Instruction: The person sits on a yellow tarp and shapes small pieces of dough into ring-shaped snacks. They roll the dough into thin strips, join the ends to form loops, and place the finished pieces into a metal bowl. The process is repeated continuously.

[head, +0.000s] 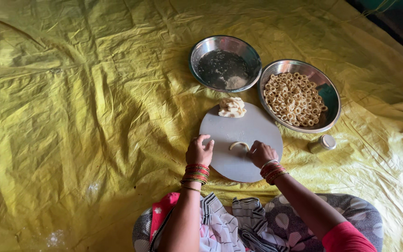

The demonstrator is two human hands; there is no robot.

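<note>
Round grey board (250,128) has plenty of bare smooth room mid-surface. Right hand (261,153) pinches a curved dough strip (239,145) near its front edge; left hand (199,150) rests loosely curled, empty, on the board's left rim.

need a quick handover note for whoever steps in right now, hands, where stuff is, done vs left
Left hand: resting at the left edge of the round board, holding nothing that shows.
Right hand: fingertips pinching one end of a curved dough strip on the board; the loop is not yet closed.
Dough lump: at the far edge of the board.
Done: many finished dough rings fill the right steel bowl.
Left: close this strip and shape the remaining lump.
Nearby: the other steel bowl, nearly empty, and a small jar on the yellow sheet.
</note>
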